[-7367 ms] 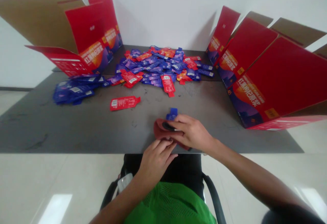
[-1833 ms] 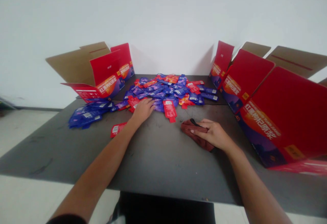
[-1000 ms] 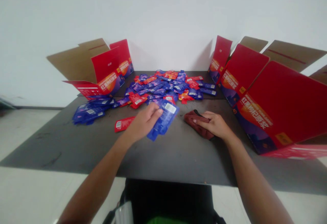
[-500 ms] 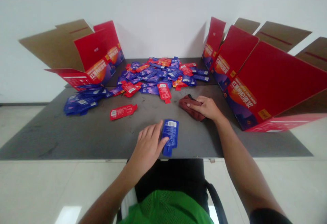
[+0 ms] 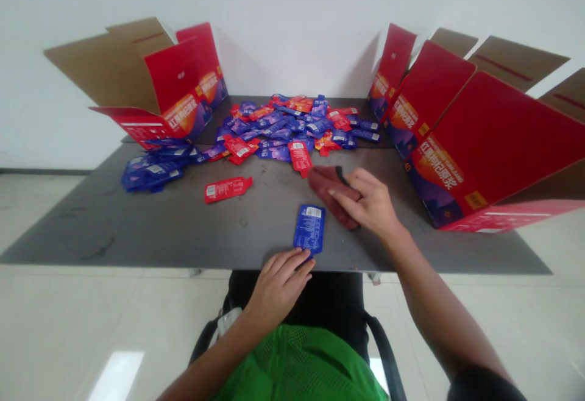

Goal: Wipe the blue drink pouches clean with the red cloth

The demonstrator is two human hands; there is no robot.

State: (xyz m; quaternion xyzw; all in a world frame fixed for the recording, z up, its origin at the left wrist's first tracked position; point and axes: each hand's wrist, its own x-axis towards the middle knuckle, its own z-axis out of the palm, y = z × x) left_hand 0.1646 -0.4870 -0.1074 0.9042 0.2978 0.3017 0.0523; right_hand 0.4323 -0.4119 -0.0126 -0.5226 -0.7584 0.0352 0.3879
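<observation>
A blue pouch (image 5: 310, 228) lies flat near the front edge of the grey table, its barcode end pointing away from me. The fingertips of my left hand (image 5: 281, 282) rest on its narrow spout end, fingers stretched and close together. My right hand (image 5: 372, 201) grips a bunched brown cloth (image 5: 336, 197) with a black edge, just beyond and right of the pouch. A red pouch (image 5: 227, 189) lies alone to the left. Another red pouch (image 5: 300, 158) is at the front of the heap, close to the cloth.
A heap of blue and red pouches (image 5: 274, 130) lies at the back middle. Several blue pouches (image 5: 153, 170) are stacked at the left. Open red cartons stand at the left (image 5: 176, 81) and right (image 5: 493, 145). The table's front edge runs beside my left hand.
My left hand has moved down from the pouch's left side to its spout end. The cloth, in my right hand, has shifted left and is lifted or refolded. The view has shifted slightly.
</observation>
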